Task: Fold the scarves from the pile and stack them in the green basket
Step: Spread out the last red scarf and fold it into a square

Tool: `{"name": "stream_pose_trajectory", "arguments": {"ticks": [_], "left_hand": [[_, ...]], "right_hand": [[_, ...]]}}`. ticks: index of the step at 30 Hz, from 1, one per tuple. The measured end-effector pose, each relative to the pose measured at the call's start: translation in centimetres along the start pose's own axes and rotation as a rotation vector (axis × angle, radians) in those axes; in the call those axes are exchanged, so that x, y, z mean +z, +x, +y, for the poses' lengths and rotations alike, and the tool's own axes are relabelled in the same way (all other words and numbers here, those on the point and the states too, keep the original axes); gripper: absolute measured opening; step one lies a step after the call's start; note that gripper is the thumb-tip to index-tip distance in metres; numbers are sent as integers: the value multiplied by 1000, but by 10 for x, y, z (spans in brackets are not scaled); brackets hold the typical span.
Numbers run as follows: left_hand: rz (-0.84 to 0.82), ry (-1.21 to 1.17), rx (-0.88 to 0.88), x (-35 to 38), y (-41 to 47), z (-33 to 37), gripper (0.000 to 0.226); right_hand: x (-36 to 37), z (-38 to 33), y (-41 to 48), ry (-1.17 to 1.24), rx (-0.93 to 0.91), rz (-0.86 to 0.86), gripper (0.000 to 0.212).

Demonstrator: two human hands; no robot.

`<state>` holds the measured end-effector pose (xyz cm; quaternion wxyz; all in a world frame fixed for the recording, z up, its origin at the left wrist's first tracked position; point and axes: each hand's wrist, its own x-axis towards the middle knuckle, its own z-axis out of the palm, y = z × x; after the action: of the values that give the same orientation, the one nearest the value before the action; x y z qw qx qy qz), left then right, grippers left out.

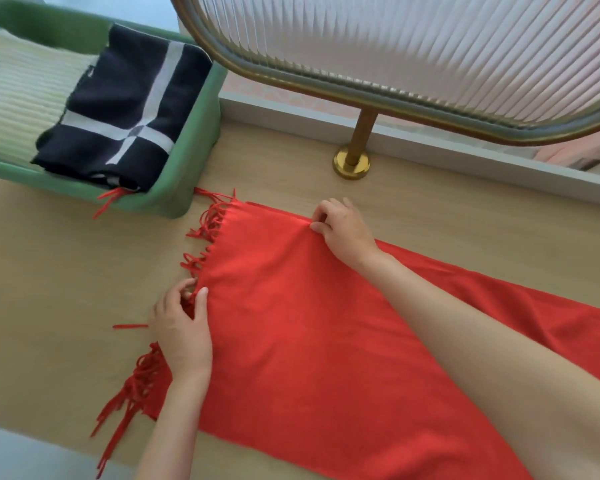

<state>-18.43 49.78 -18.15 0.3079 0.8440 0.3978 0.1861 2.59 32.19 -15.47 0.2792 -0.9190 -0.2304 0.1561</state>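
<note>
the red scarf (pixel 309 323) lies spread flat on the pale wooden table (pixel 49 271), just beside the green basket (pixel 174 202), its long body running off toward the right of the view. it looks like soft, light fleece or brushed knit: matte, limp, without stiffness, so it should drape and crease wherever it is lifted, and probably slides little on the wood. the knotted fringe (pixel 205 233) at its end is loose and tangly, so the woven edge seems a better hold than the strands. the left hand (pixel 182 330) pinches the fringed end at its near corner, thumb on the cloth. the right hand (pixel 343 233) pinches the far long edge with curled fingers. in the basket a folded dark scarf (pixel 125 109) with white stripes sits beside a cream ribbed scarf (pixel 18 98).
</note>
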Motion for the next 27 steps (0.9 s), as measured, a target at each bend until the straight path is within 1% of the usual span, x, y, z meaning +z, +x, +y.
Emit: {"name": "stream_pose_trajectory", "arguments": {"ticks": [4, 7, 9, 10, 12, 14, 16, 18, 23, 27], "left_hand": [[-27, -31, -12, -6, 0, 2, 23], [-62, -66, -74, -15, 2, 8, 27], [-117, -47, -125, -21, 3, 10, 27], [-141, -26, -143, -24, 4, 9, 26], [-195, 10, -178, -30, 6, 9, 24], [-284, 37, -223, -36, 9, 10, 28], [-378, 70, -228, -40, 11, 9, 33], [-434, 50, -236, -43, 14, 7, 39], [-380, -38, -283, -44, 16, 4, 44], [-372, -60, -301, -43, 12, 6, 38]], "right_hand": [[1, 3, 2, 8, 59, -28, 3], [4, 1, 6, 58, 90, -31, 12], [5, -6, 10, 103, 106, -12, 21], [6, -10, 13, 99, 112, -13, 22], [10, -18, 18, 67, 125, -25, 21], [14, -23, 21, 23, 133, -17, 18], [16, -26, 21, -11, 137, 24, 14], [15, -30, 19, -35, 139, 67, 11], [11, -36, 13, -91, 160, 113, 16], [7, -36, 10, -139, 149, 144, 17]]}}
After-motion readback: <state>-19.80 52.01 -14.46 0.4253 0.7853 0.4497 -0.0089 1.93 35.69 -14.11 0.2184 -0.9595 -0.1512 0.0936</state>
